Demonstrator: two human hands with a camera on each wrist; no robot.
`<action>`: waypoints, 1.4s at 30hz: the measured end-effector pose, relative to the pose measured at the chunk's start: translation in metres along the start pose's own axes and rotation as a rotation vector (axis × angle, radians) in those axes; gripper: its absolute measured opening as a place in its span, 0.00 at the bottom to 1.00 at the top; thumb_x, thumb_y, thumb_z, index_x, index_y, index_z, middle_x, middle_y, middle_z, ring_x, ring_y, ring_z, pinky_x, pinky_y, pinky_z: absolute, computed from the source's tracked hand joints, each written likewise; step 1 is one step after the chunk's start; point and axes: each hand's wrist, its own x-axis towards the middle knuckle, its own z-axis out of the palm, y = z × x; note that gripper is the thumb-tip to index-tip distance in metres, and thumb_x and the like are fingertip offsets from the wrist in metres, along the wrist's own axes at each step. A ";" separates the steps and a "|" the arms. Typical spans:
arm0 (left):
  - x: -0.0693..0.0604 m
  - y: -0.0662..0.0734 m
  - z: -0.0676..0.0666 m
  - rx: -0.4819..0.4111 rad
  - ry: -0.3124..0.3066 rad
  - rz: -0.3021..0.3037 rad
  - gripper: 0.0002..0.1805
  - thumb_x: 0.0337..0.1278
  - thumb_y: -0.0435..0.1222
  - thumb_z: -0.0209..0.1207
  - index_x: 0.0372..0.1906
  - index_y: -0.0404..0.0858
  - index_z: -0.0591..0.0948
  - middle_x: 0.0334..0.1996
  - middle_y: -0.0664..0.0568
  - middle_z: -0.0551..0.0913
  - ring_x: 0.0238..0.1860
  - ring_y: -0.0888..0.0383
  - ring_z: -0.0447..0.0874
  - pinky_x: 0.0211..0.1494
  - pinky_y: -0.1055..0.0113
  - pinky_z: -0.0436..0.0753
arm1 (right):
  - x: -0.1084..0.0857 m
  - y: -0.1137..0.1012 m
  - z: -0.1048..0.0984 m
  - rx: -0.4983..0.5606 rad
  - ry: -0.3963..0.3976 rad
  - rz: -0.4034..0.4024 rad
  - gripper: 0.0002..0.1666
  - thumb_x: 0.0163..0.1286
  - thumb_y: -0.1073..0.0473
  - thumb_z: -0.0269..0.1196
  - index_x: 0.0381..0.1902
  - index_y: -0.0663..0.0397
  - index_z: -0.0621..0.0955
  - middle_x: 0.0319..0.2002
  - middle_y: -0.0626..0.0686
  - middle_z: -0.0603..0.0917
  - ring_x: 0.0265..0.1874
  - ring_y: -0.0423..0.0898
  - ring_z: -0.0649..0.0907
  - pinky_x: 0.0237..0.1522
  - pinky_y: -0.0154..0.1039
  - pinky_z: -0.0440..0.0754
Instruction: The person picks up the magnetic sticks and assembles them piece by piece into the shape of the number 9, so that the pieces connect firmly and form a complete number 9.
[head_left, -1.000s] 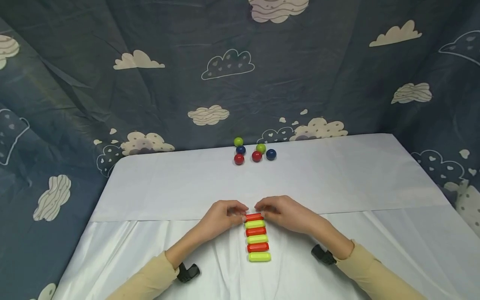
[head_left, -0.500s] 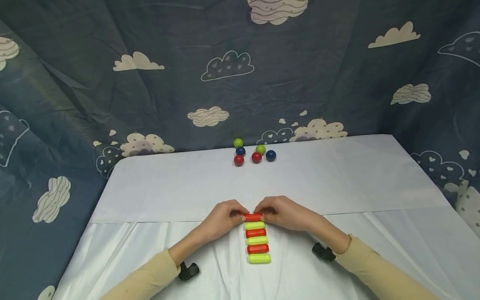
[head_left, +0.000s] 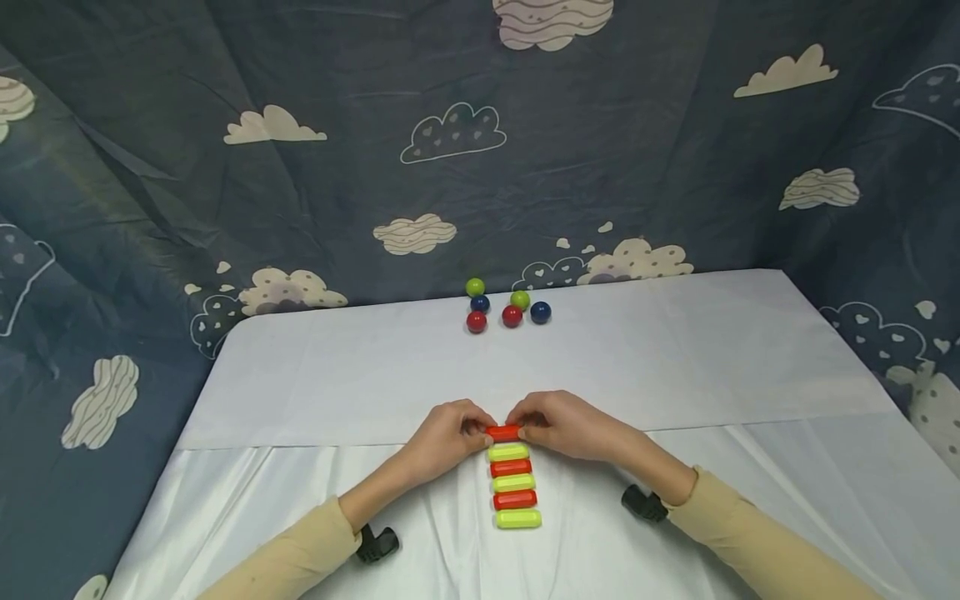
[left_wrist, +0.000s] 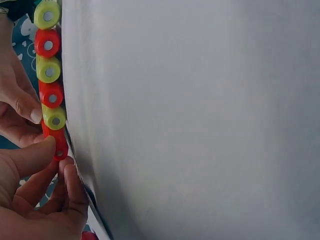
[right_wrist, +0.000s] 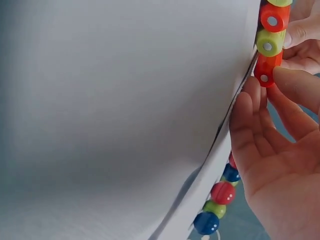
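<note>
Beyond five sticks (head_left: 513, 482), a red stick (head_left: 503, 433) in the grip of left fingers (head_left: 478, 440) and right fingers (head_left: 536, 435)

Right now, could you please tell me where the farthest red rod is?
In the head view, the farthest red rod is in the lower middle, held between the left hand and right hand, just beyond a yellow rod.

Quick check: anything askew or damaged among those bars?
Nothing stands out: the row of bars alternates red and yellow, without visible damage, and the left hand and right hand hold the farthest red bar.
</note>
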 end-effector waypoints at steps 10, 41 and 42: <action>0.021 0.000 -0.017 0.010 0.013 -0.021 0.06 0.59 0.29 0.64 0.41 0.35 0.86 0.31 0.55 0.80 0.32 0.59 0.75 0.38 0.67 0.75 | 0.022 -0.001 -0.015 0.005 0.000 -0.003 0.13 0.68 0.65 0.64 0.49 0.55 0.84 0.42 0.46 0.84 0.42 0.45 0.79 0.52 0.45 0.79; 0.057 -0.013 -0.021 0.044 0.068 -0.051 0.07 0.56 0.32 0.68 0.40 0.38 0.88 0.34 0.54 0.81 0.33 0.58 0.74 0.37 0.66 0.72 | 0.056 0.029 -0.042 0.105 0.040 0.033 0.14 0.69 0.65 0.62 0.52 0.57 0.83 0.43 0.49 0.84 0.37 0.45 0.80 0.42 0.39 0.80; 0.057 -0.014 -0.021 0.048 0.069 -0.046 0.07 0.56 0.33 0.68 0.40 0.38 0.88 0.33 0.55 0.81 0.32 0.58 0.73 0.37 0.66 0.72 | 0.056 0.030 -0.046 0.112 0.054 0.029 0.14 0.69 0.65 0.61 0.52 0.59 0.83 0.43 0.50 0.84 0.37 0.46 0.80 0.40 0.39 0.80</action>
